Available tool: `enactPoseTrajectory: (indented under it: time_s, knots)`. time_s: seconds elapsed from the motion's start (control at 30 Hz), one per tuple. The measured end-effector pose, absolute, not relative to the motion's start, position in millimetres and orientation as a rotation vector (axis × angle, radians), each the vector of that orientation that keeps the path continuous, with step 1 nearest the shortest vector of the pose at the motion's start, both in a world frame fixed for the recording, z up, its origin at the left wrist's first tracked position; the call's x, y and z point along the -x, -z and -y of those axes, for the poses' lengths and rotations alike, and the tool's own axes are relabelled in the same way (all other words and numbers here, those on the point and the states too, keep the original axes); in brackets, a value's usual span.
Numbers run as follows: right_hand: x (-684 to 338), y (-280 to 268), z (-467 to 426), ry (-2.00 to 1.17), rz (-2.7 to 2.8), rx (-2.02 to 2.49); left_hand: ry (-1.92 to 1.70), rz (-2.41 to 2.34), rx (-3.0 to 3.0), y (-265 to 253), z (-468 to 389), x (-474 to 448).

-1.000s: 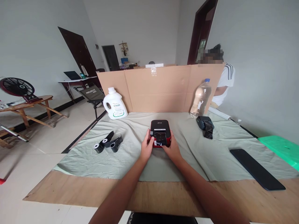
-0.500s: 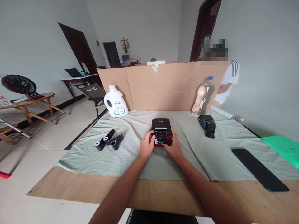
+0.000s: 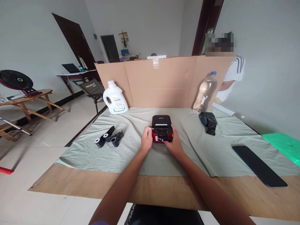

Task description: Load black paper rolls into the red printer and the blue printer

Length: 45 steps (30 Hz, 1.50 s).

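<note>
A red and black label printer (image 3: 161,120) stands on the cloth in front of me, with a dark strip (image 3: 162,133) coming out over its front. My left hand (image 3: 147,137) is closed against the printer's left side. Round its right front corner, my right hand (image 3: 173,140) grips it, the thumb low by the strip's end. The fingertips on the far sides are hidden. Left of the printer lie several rolls of dark label tape (image 3: 108,137), partly unrolled. A second dark device (image 3: 204,118), with a patterned strip hanging from it, sits at the right.
A white jug (image 3: 116,100) and a clear bottle with a blue cap (image 3: 205,93) stand before a cardboard screen (image 3: 161,82). A long black slab (image 3: 260,165) lies at the right edge. A green stool (image 3: 282,145) is beside the table. Behind the screen is a person in white (image 3: 234,73).
My left thumb has moved off the printer's front to its left side. The right hand keeps its grip. The whole view has shifted slightly upward in the picture.
</note>
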State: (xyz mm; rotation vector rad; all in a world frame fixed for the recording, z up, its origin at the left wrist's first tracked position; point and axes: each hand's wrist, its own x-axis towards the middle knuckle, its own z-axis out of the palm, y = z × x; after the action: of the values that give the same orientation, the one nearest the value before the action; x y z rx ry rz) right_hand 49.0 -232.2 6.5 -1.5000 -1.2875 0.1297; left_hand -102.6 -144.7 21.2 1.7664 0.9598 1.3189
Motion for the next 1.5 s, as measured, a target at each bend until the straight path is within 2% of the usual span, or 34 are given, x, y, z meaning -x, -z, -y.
enactPoseTrajectory:
  time_s: [0.33,1.2,1.37,1.5]
  knots:
    - [-51.4,-5.8,231.5,-0.143,1.285,1.492,-1.572,-0.8,-1.838,-11.0,152.6,98.4]
    - [-64.4,-2.5,233.3,-0.3,1.265,1.449,-1.461,-0.883,-1.73,-9.3,152.7,103.2]
    - [-90.8,-19.2,230.1,-0.327,1.429,1.386,-1.386,-0.942,-1.637,-9.6,152.8,102.0]
    - [-101.4,-49.2,205.2,-0.41,1.315,1.424,-1.359,-0.941,-1.621,-10.0,150.8,101.5]
